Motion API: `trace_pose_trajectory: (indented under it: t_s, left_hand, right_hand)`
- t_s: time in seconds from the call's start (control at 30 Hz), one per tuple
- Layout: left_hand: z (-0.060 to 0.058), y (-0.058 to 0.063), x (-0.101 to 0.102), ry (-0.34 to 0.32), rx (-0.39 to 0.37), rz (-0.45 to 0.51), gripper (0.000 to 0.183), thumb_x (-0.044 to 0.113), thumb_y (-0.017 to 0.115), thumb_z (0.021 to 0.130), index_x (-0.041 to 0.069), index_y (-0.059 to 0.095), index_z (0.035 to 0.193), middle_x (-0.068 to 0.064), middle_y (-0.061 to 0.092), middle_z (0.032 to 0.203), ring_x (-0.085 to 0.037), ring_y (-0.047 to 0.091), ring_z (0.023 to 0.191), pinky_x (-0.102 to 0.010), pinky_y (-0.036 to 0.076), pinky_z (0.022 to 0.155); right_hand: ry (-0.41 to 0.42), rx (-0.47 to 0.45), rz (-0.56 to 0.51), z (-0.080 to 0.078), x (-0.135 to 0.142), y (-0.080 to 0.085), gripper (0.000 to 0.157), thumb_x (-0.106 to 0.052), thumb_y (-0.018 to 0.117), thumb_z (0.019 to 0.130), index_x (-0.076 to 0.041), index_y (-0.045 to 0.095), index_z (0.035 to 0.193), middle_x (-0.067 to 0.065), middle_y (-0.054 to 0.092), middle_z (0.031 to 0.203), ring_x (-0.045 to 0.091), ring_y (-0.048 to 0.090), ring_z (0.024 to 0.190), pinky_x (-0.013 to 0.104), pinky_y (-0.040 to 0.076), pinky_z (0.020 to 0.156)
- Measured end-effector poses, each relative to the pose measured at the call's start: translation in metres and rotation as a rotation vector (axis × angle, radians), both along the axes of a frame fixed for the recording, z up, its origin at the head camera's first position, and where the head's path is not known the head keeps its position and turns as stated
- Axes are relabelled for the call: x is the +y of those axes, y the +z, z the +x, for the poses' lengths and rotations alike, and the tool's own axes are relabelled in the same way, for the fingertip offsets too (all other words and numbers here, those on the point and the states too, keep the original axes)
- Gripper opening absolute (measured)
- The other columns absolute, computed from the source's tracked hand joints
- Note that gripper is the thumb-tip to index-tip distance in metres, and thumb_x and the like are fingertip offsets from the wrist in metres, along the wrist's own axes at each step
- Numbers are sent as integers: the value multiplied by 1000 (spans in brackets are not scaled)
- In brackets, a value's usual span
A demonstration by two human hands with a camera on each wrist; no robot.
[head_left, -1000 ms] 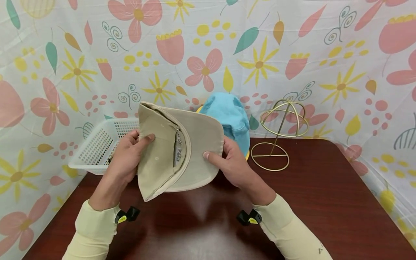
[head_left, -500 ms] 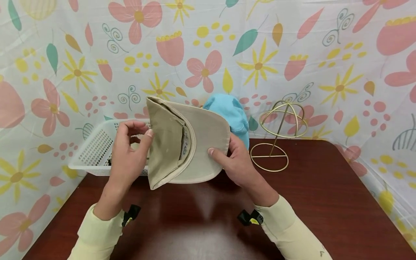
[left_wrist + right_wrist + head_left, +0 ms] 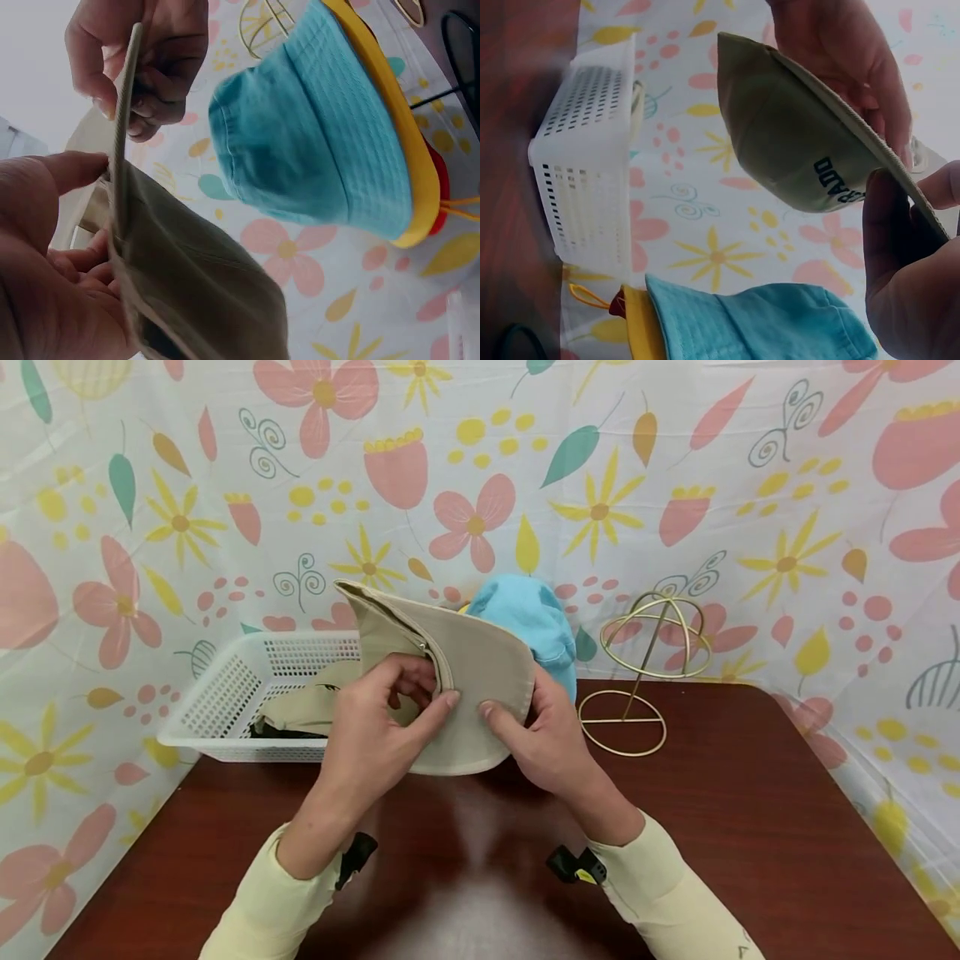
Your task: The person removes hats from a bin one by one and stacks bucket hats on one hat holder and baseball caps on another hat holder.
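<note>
A beige baseball cap (image 3: 491,647) is held up in the air, its crown folded flat and its underside toward me. My right hand (image 3: 551,739) pinches the outer edge of the brim, thumb on the near face. At the seam between crown and brim, my left hand (image 3: 375,718) pinches the cap, its thumb on the brim side and fingers inside the crown. Dark lettering (image 3: 836,181) shows on the crown in the right wrist view. Behind the cap stands a light blue bucket hat (image 3: 300,135), with a yellow hat (image 3: 421,187) under it.
A white perforated basket (image 3: 213,745) at the back left holds another beige cap (image 3: 300,710) and something dark. To the right of the bucket hat stands a gold wire hat stand (image 3: 624,721). The dark wooden table (image 3: 750,810) meets a flowered cloth (image 3: 472,435) behind.
My left hand let go of the crown's edge, moved right and now pinches the cap at the brim seam. The right hand kept its hold on the brim while the cap rose slightly.
</note>
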State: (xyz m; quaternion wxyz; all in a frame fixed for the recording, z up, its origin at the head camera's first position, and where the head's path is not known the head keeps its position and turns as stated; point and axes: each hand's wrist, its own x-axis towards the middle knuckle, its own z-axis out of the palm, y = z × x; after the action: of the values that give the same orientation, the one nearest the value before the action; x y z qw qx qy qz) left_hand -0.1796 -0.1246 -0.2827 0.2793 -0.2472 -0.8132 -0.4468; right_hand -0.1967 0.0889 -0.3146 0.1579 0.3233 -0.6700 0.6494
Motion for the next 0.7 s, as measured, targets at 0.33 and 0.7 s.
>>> trace_pose_trajectory:
  t_s: [0.33,0.7]
  left_hand:
    - [-6,0,8,-14,12,54,8,17,78,97,12,75,103,6,71,82,-8,64,70,-26,50,66]
    - [-12,-2,-5,73,123,97,4,7,79,94,9,77,96,5,69,68,-10,60,58,-22,47,60]
  right_hand:
    - [-53,14,-26,-7,15,6,36,6,64,93,9,62,128,24,73,110,22,77,89,37,65,74]
    - [-153,-23,-91,-19,43,11,40,9,61,92,10,61,132,2,75,106,16,76,86,29,63,71]
